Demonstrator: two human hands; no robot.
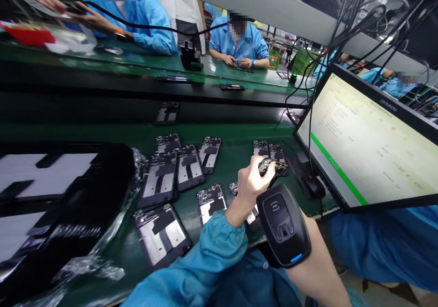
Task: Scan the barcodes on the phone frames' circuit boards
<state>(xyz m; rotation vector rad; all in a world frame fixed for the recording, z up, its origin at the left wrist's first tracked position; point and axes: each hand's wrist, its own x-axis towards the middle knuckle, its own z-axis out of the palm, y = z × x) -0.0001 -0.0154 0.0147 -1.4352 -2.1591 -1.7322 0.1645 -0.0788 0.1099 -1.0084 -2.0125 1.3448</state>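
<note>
Okay, left hand [251, 179] pinches circuit board [264, 166] above green bench [237, 147], likely raised for scanner [284, 225] access; right hand [311, 231] behind scanner (grip hidden, can't tell how open).

Left hand [253, 179] raised, fingers curled; right forearm [318, 261] bare, slanting inward.

- The bench [236, 147] is green and a little shiny.
- Several opened phones [190, 168] are lying there, some overlapping.
- Two smaller-looking phones [260, 148] lie side by side.
- At left, clear plastic film [106, 270] is crumpled.
</note>
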